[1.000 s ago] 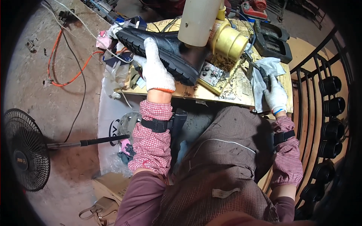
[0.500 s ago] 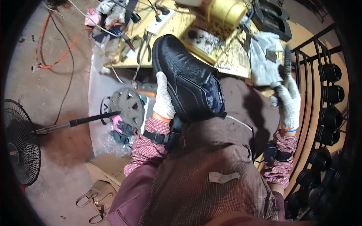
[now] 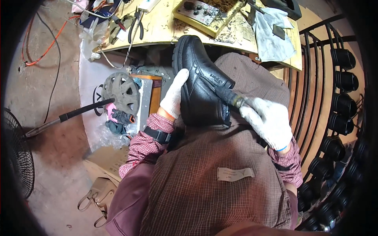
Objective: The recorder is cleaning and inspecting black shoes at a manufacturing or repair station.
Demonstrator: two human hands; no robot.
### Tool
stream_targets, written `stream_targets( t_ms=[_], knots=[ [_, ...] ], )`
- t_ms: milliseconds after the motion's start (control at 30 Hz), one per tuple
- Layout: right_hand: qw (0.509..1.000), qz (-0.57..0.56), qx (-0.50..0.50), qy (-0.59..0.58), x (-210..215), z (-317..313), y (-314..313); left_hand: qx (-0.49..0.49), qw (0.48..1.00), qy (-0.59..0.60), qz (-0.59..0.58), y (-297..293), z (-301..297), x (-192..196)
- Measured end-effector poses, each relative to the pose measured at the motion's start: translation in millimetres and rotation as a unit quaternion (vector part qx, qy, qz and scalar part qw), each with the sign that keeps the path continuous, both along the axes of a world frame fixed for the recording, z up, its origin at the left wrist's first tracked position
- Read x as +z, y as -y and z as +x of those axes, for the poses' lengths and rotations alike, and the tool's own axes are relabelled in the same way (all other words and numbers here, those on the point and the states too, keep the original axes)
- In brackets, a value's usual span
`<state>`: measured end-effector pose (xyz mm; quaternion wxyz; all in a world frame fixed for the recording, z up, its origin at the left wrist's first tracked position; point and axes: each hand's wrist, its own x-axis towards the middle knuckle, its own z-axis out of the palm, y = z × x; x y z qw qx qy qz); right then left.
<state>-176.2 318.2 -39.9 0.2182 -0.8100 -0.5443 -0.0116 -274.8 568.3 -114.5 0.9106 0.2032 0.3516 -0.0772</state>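
Note:
A black ankle boot (image 3: pixel 199 84) rests on my lap over a checked apron (image 3: pixel 220 173), toe pointing away from me. My left hand (image 3: pixel 174 95), in a white glove, presses against the boot's left side and holds it. My right hand (image 3: pixel 268 120), also gloved, is shut on a brush (image 3: pixel 227 96) whose dark head lies on the boot's upper near the opening.
A wooden workbench (image 3: pixel 165 29) ahead carries a yellow control box (image 3: pixel 197 11), pliers (image 3: pixel 136 23), cables and a grey cloth (image 3: pixel 271 37). A black metal rack (image 3: pixel 338 110) of dark shoes curves on the right. A fan (image 3: pixel 15 157), hubcap (image 3: pixel 120 92) and bag (image 3: pixel 98 192) lie left.
The boot came off the workbench down onto my lap. My right hand left the cloth on the bench and brought the brush onto the boot.

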Motion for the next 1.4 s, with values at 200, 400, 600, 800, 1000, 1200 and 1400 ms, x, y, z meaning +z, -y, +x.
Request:
stream_targets(
  t_ms=[200, 400, 600, 800, 1000, 1200, 1400],
  knots=[
    [0.998, -0.010, -0.054, -0.016, -5, -3, -18, -0.001, 1.000, 0.004, 0.018, 0, 3, -12],
    [0.960, -0.056, -0.213, -0.175, 4, 16, 22, 0.118, 0.980, -0.015, 0.158, -25, 0, 19],
    [0.944, 0.074, -0.313, 0.075, -68, 122, 10, 0.101, 0.975, 0.177, 0.088, -41, 32, -21],
    [0.951, -0.140, -0.254, 0.108, -93, 156, -6, 0.096, 0.971, 0.172, 0.134, -25, 84, 24],
    [0.960, -0.045, -0.275, 0.033, -38, 75, 19, 0.091, 0.927, 0.363, -0.036, -93, 119, -28],
    [0.936, -0.118, -0.328, -0.049, -45, -11, 74, 0.242, 0.917, 0.249, 0.194, -108, 148, -12],
    [0.936, -0.115, -0.329, -0.049, -47, -7, 79, 0.246, 0.922, 0.133, 0.266, -107, 132, 19]
  ],
)
